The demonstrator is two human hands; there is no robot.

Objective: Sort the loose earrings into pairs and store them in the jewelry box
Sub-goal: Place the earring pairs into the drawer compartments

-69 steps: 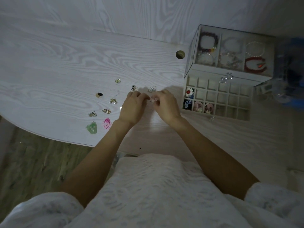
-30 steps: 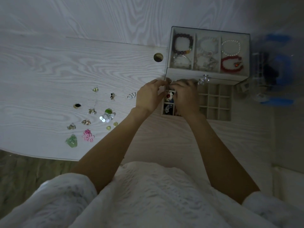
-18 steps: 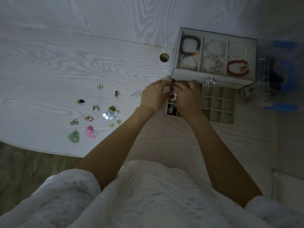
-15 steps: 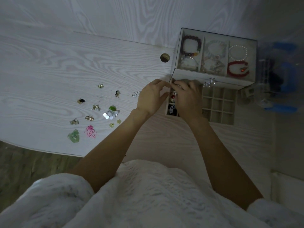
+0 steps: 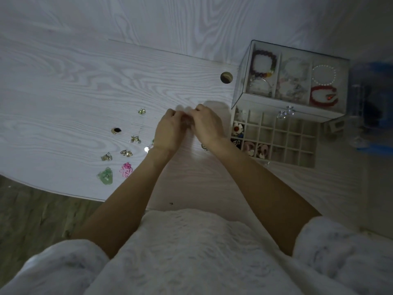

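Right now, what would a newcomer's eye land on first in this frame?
Probably the left hand and right hand meeting fingertip to fingertip above the white table. Next, the jewelry box at right, its gridded drawer pulled out, and the loose earrings scattered left of the hands.

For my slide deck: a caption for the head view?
Both hands meet over the table, beside the open jewelry box.

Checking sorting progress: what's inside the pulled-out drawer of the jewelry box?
The drawer holds earrings in its left compartments, including a flower earring and pinkish ones; the rest look empty. The right forearm hides nearby cells.
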